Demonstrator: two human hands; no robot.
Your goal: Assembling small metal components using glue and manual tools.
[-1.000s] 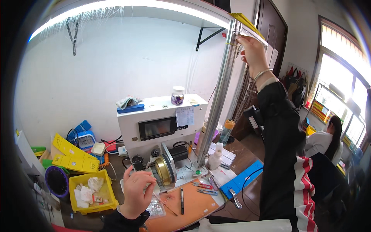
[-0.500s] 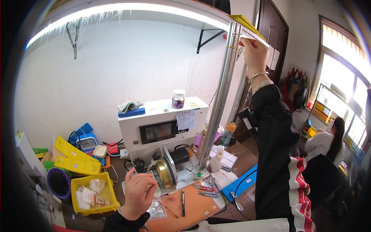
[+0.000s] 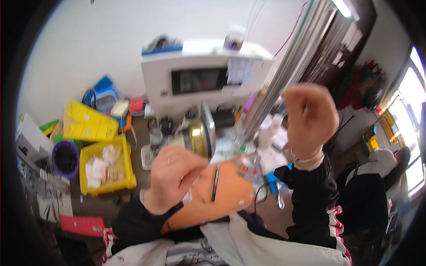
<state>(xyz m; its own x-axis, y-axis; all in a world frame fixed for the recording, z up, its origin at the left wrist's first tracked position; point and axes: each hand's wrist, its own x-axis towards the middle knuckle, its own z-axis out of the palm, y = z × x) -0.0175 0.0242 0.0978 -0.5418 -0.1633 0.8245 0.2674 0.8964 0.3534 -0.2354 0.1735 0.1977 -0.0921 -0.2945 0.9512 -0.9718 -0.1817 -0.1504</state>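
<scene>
My left hand (image 3: 172,178) hovers over the near-left part of an orange mat (image 3: 237,188). Its thumb and fingertips are pressed together, pointing right; whatever they pinch, if anything, is too fine to see. Raised at the right, my right hand (image 3: 310,116) is blurred by motion, its fingers curled into a pinch beside a slanting metal column (image 3: 284,68). I cannot make out anything between those fingertips. Beyond my left hand sits a brass-coloured drum (image 3: 198,137) on the front of a white machine (image 3: 156,75). A slim black tool (image 3: 215,182) lies on the mat.
A yellow bin (image 3: 134,164) with crumpled white tissue stands at the left, beside a purple-rimmed basket (image 3: 78,159). A white bottle (image 3: 268,132) stands near the column's foot. A cable (image 3: 256,199) hangs at the mat's right edge. Another person (image 3: 382,163) sits at the far right.
My right hand has come down from the column's upper end. My left hand has moved up and right, its fingers closing toward the right. The view has tilted down.
</scene>
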